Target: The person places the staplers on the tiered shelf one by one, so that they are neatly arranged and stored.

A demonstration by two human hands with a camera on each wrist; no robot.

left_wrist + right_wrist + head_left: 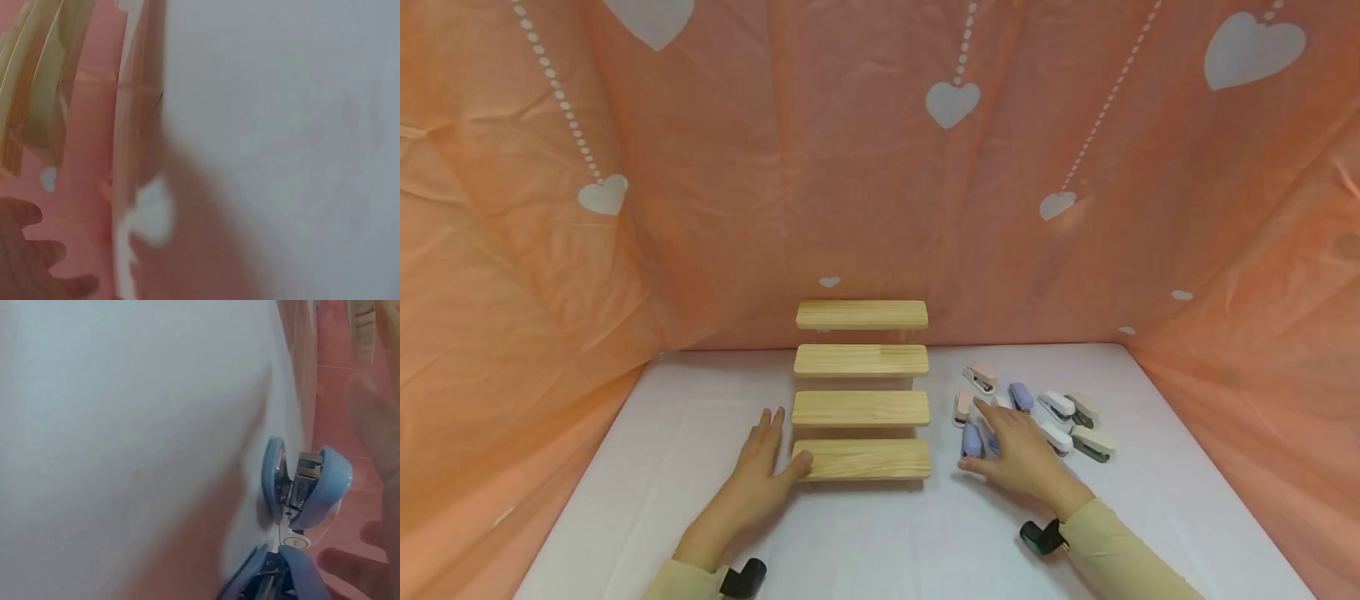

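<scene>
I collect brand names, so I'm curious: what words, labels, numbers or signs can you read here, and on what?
No readable words, brands or numbers.
Small round mark on a pale stapler, right wrist view: too small and blurred to read.
Orange cloth: white hearts, no lettering visible.

Pale yellow, streaked with straight grain, on the shelves [861, 408]. On the staplers [972, 442], by turns, lilac-blue, soft pink, white, and cream over dark grey. Plain white across the table [865, 542]. Orange to dusky pink over the curtain [850, 208], printed with white hearts [953, 104] and strings of white dots [551, 73]. Beige-yellow on the sleeves [1120, 542], black on the wrist cameras [745, 579].
</scene>
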